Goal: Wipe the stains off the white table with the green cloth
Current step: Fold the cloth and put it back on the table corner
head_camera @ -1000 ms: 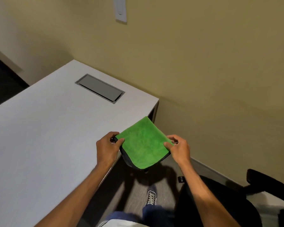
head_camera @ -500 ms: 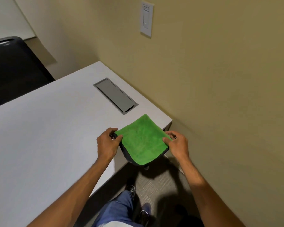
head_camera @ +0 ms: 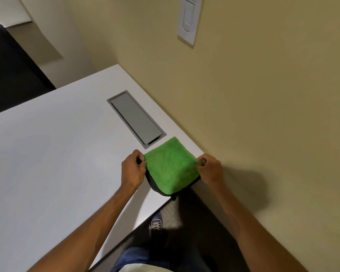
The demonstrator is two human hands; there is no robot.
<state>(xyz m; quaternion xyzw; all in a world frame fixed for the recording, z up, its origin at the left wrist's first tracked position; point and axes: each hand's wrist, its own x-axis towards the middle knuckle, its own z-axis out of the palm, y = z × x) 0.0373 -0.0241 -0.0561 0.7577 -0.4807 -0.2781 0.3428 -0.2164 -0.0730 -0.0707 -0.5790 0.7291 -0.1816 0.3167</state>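
The folded green cloth (head_camera: 170, 166), dark on its underside, is stretched flat between my two hands over the near right corner of the white table (head_camera: 53, 163). My left hand (head_camera: 133, 168) pinches its left corner. My right hand (head_camera: 210, 169) pinches its right corner, close to the wall. Whether the cloth touches the tabletop I cannot tell. I see no clear stains on the table surface.
A grey rectangular cable hatch (head_camera: 135, 118) is set into the table just behind the cloth. The beige wall (head_camera: 263, 114) runs along the table's right side, with a white switch plate (head_camera: 188, 18). A dark chair (head_camera: 10, 71) stands at far left. My shoe (head_camera: 155, 224) is on the floor below the table edge.
The cloth and both hands have moved from beyond the table's edge to above its corner. My view has shifted forward and closer to the table.
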